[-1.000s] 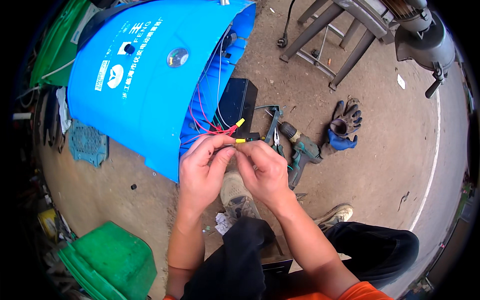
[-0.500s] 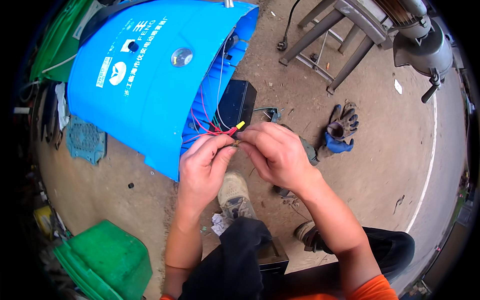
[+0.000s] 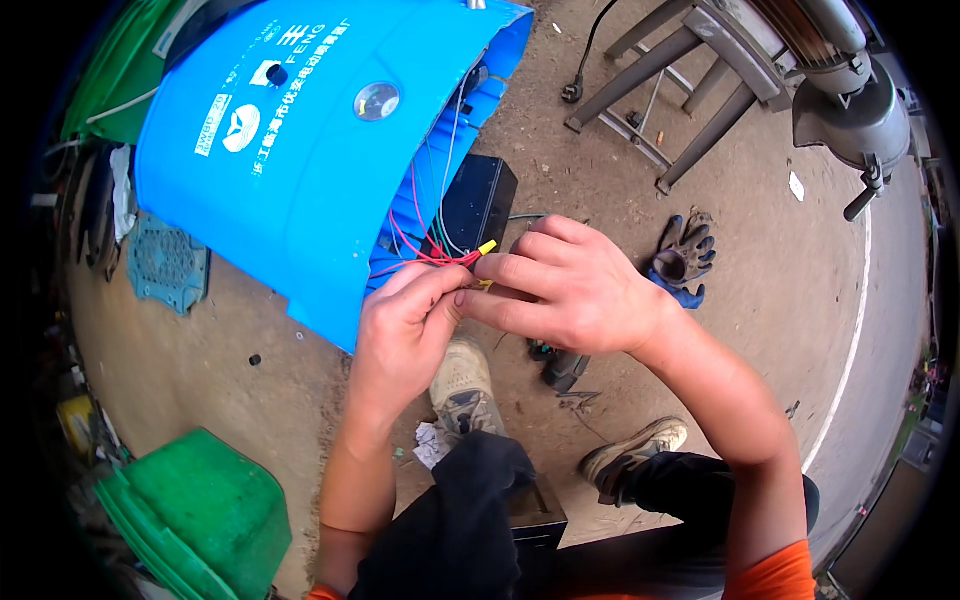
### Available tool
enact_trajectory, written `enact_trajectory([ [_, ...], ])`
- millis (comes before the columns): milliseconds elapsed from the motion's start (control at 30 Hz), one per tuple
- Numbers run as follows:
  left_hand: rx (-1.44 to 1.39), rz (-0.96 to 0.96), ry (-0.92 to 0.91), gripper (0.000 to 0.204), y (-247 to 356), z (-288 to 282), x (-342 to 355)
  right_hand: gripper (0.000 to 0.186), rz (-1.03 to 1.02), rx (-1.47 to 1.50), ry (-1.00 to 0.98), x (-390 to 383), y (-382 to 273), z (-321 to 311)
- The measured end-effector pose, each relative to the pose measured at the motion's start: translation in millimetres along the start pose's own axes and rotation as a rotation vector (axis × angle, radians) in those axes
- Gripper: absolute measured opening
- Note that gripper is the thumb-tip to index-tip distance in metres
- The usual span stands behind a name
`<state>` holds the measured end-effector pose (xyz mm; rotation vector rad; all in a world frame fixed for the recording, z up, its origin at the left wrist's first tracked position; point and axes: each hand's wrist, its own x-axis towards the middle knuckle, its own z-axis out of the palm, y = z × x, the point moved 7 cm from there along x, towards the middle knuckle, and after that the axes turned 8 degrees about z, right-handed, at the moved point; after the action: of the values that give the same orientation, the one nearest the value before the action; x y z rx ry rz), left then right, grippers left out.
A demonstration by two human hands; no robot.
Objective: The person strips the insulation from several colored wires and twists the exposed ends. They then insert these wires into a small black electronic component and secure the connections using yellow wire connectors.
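My left hand (image 3: 395, 325) is closed, thumb and forefinger pinching thin wires that run out of the blue plastic tank housing (image 3: 290, 190). From the right, my right hand (image 3: 580, 285) meets it with fingers closed at the same spot. A small yellowish bit shows between the fingertips; the rest there is hidden. Just above the fingers, several red wires (image 3: 455, 260) gather into a yellow wire connector (image 3: 487, 247). Grey and green wires also hang from the housing's open side. A black box (image 3: 482, 205), perhaps a battery, stands beside that opening.
A dark power tool (image 3: 566, 370) lies on the ground under my right hand. Work gloves (image 3: 685, 255) lie farther right. A metal stand (image 3: 690, 50) and a grey machine (image 3: 855, 115) are at the upper right. A green bin (image 3: 210, 510) sits at lower left, a blue-grey grate (image 3: 167, 265) above it.
My right hand has turned, its elbow swinging outward to the right, while its fingers stay by the wires. The power tool under it is more exposed. My right-side foot shows more fully.
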<state>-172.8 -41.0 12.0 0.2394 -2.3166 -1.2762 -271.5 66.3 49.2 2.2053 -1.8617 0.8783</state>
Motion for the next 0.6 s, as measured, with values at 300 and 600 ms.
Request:
enact_trajectory([
  [300, 0.009, -0.053, -0.016, 0.014, -8, 0, -4, 0.021, -0.035, -0.033, -0.074, 7, 8, 10],
  [600, -0.031, -0.086, -0.001, 0.015, -6, 0, -5, 0.019, -0.004, 0.06, 0.009, 4, 12, 12],
])
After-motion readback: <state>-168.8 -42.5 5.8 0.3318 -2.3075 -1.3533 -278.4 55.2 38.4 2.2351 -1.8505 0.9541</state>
